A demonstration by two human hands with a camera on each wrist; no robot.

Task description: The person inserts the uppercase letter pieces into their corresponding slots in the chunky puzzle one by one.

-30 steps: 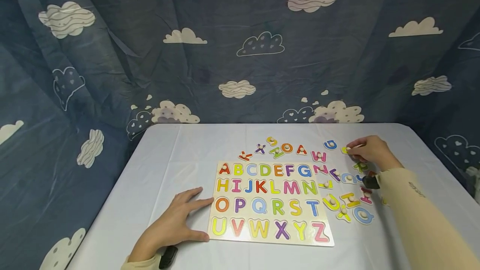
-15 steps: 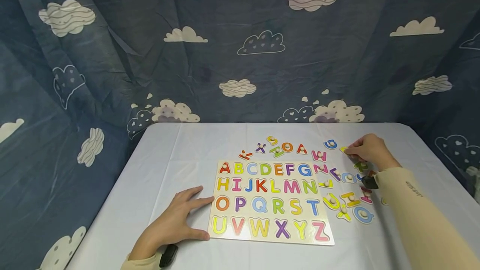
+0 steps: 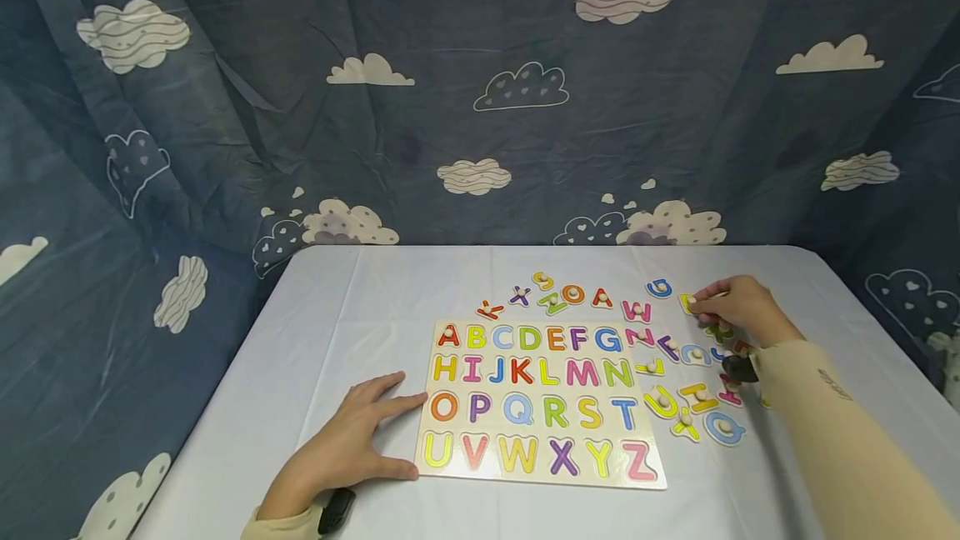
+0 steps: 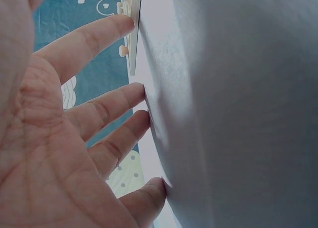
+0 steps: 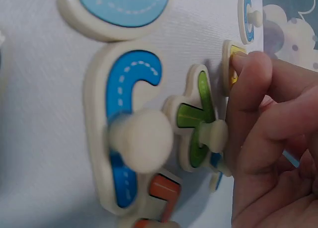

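Note:
In the head view, a pale wooden alphabet puzzle board [image 3: 543,477] lies on the white-covered table. My right hand [image 3: 746,307] pinches a yellow letter piece [image 3: 686,303] near the far right of the table; the fingertips hide part of it. The right wrist view shows the yellow piece [image 5: 226,69] upright on edge beyond the fingers. Close by lie a green letter piece [image 5: 185,116] and a blue hooked letter piece [image 5: 115,89] with a round knob. My left hand [image 3: 352,444] has its fingers spread, with index finger and thumb at the board's left edge.
Several knobbed letter pieces lie around the board's top and right sides, among them an orange O [image 3: 573,295], a blue Q [image 3: 724,429] and a yellow U [image 3: 661,402]. A red A [image 3: 448,335] with a knob sits at the board's top left. A dark cloud-print curtain [image 3: 420,132] hangs behind the table.
My right hand has shifted only slightly at the same spot, and the yellow letter piece has tilted a little in its fingers. The left hand and the board have stayed put.

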